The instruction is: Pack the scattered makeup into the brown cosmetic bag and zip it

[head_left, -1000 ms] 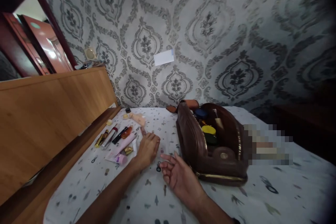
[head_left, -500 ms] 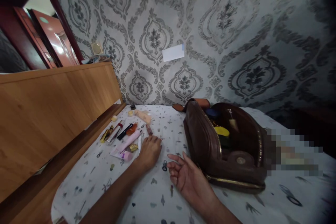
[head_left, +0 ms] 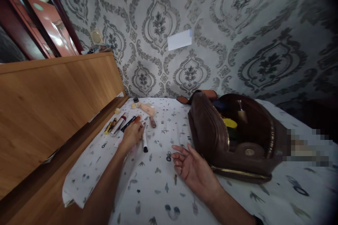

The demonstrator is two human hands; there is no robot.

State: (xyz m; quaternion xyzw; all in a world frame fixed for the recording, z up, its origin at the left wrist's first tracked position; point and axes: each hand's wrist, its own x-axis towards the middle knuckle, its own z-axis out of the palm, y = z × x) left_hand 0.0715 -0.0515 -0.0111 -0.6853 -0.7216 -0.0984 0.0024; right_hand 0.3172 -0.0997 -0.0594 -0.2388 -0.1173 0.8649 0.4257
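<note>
The left hand [head_left: 132, 134] has shifted leftward, from beside the slim white tube with a black end [head_left: 145, 141] to above a pale pink plastic tube [head_left: 134, 149]. Its fingers bend downward, partly covering the pink item (whether they pinch it cannot be told). The white tube now lies uncovered on the white leaf-printed cloth [head_left: 148, 190], just right of that hand; handling appears to have passed to the pink tube. The right hand [head_left: 196, 172] remains palm up, fingers loosely spread, holding nothing, near the unzipped dark-brown leather bag [head_left: 203, 123].
</note>
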